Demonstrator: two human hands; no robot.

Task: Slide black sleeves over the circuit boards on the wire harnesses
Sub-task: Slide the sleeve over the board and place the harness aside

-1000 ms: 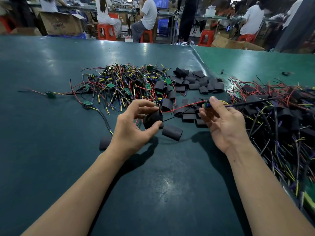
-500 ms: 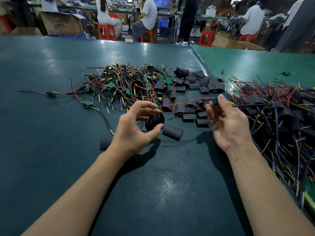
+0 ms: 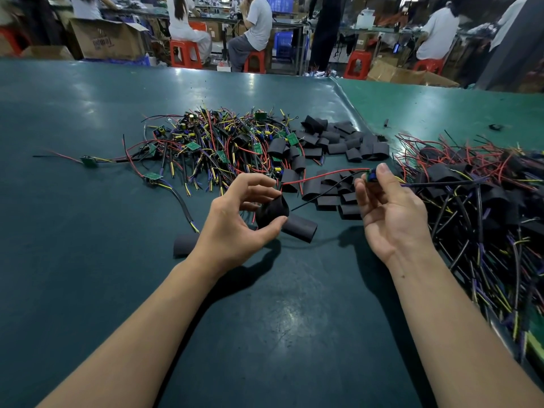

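Observation:
My left hand [image 3: 235, 228] pinches a black sleeve [image 3: 270, 213] between thumb and fingers, its open end turned to the right. My right hand [image 3: 388, 213] holds a small circuit board [image 3: 371, 175] at its fingertips; a red wire and a black wire run leftward from the board, and the black wire's tip ends just right of the sleeve's mouth. More wires trail right from the board. A heap of bare harnesses with green boards [image 3: 217, 145] lies behind my left hand.
Loose black sleeves [image 3: 338, 142] are scattered behind and between my hands, one [image 3: 298, 228] lying just right of my left thumb, another [image 3: 185, 244] left of my wrist. A pile of sleeved harnesses [image 3: 482, 201] fills the right side. People sit at benches beyond the green table [image 3: 88, 260].
My right hand has drifted a little to the right and up with the board, drawing its wires along. My left hand with the sleeve has barely moved.

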